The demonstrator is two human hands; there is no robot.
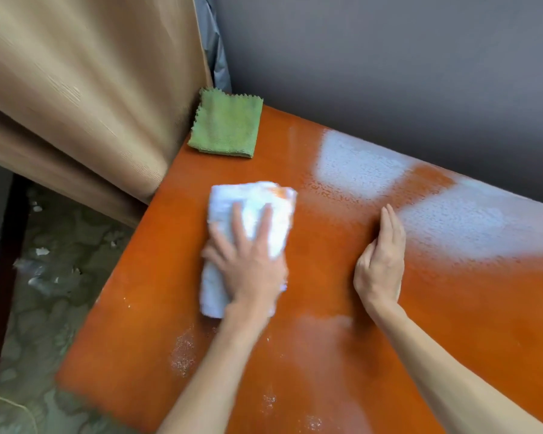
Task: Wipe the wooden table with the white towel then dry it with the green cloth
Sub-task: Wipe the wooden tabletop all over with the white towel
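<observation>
We seem to be in a lived-in room of a home or a guest room, though we cannot tell which. A tan curtain (76, 98) hangs in heavy folds to the floor just beside a glossy orange-brown wooden table (452, 308), which stands pushed against a plain grey wall (389, 73). Below the table's edge we see a patterned grey-green floor (60, 261) and a dark wooden post (3, 277), which is household furnishing and not shop or lab fittings.
</observation>
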